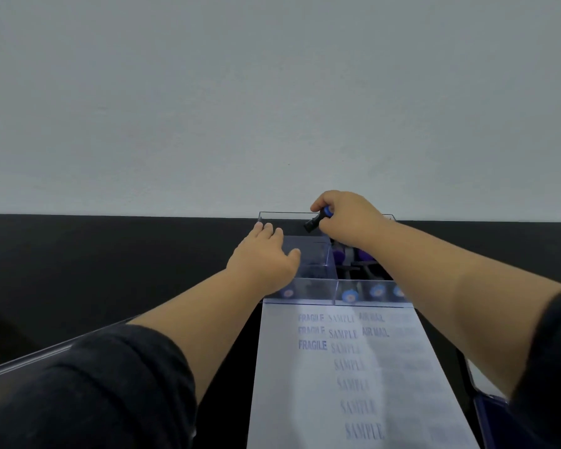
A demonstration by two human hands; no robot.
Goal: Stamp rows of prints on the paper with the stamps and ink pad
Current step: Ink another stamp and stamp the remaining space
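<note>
clear acrylic divided box (pixel 314 285) beyond printed white paper (pixel 353 367) | right hand (pixel 347 218) pinches black blue-capped stamp (pixel 316 222) over box | left hand (pixel 266 257) fingers spread on box rim

The paper (pixel 353 377) lies at the lower centre of the frame on the table (pixel 94 270), with the clear box (pixel 331 286) just behind its far edge. Stamps (pixel 348 295) sit inside the box's right part. Above the box the right hand (pixel 347 218) holds a stamp (pixel 314 222); the left hand (pixel 266 257) rests on the box's left side. The ink pad (pixel 493 416) lies at the lower right, beside the paper.
</note>
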